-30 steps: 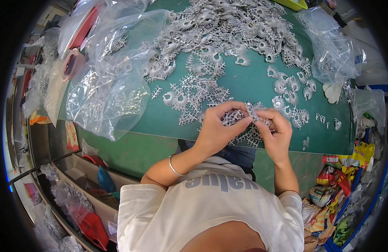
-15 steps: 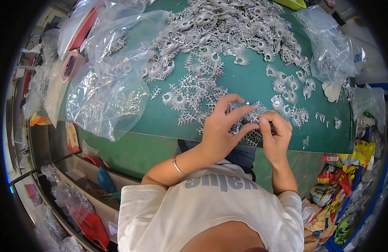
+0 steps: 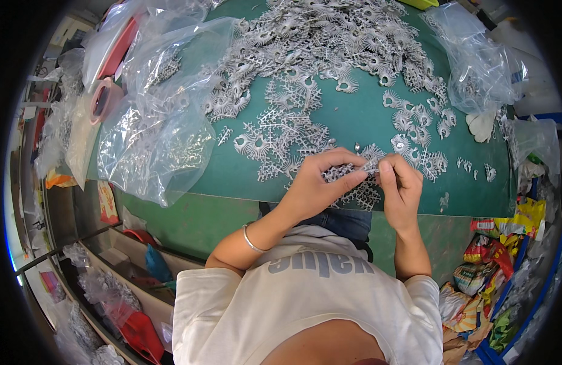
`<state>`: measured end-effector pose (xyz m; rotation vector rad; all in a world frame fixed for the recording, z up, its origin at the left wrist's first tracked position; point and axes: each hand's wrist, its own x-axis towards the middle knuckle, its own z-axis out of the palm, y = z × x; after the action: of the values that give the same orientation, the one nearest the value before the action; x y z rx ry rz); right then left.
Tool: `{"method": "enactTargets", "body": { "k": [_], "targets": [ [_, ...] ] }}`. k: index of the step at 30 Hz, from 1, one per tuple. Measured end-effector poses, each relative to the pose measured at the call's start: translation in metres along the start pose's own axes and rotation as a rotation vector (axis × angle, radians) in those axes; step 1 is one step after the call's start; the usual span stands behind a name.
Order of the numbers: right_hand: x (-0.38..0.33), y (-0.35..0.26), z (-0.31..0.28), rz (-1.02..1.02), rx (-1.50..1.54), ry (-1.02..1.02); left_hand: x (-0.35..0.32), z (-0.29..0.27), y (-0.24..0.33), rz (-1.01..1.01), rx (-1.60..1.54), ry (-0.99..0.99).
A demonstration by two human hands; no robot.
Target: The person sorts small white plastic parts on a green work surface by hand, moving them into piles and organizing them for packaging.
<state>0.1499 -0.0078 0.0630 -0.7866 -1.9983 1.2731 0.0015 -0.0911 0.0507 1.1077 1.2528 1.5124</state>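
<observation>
Near the table's front edge, my left hand (image 3: 322, 182) pinches a silver, fan-shaped metal piece (image 3: 371, 156) between thumb and fingers. My right hand (image 3: 402, 188) is closed, its thumb and forefinger tips meeting the right end of that piece. The fingers hide most of it, and anything small in the right fingertips cannot be made out. Beneath the hands lie branching, lattice-like metal pieces (image 3: 361, 196). A small shiny round bit (image 3: 357, 147) shows just beyond the left fingers. Close by on the right, several loose fan-shaped pieces (image 3: 419, 135) rest on the green table (image 3: 366, 115).
A large heap of silver metal pieces (image 3: 329, 42) covers the far middle. Clear plastic bags (image 3: 153, 140) spread over the left side, beside a pink tape roll (image 3: 104, 100). Another clear bag (image 3: 485, 73) lies far right. Colourful packets (image 3: 475, 267) fill the lower right.
My left fingers have drawn in from a spread arch to a flatter pinch. The fan-shaped piece has tilted, and the right hand has stayed almost in place.
</observation>
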Motion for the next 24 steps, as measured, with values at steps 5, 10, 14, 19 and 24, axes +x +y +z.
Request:
{"method": "enactTargets", "body": {
  "k": [5, 10, 14, 19, 24],
  "targets": [
    [0.003, 0.001, -0.002, -0.041, -0.015, -0.038, -0.002, 0.000, 0.005, -0.194, -0.087, 0.022],
    [0.003, 0.001, -0.008, 0.145, 0.161, -0.113, -0.004, 0.006, 0.008, 0.104, 0.205, 0.091],
    [0.001, -0.002, -0.010, 0.388, 0.421, -0.118, -0.005, 0.005, 0.005, 0.071, 0.161, 0.067],
    [0.002, -0.007, -0.011, 0.290, 0.193, -0.113, -0.001, -0.002, 0.012, -0.378, -0.231, 0.015],
    [0.001, -0.013, -0.009, 0.111, 0.039, -0.099, -0.008, 0.009, 0.009, -0.107, -0.078, 0.088]
  ]
}}
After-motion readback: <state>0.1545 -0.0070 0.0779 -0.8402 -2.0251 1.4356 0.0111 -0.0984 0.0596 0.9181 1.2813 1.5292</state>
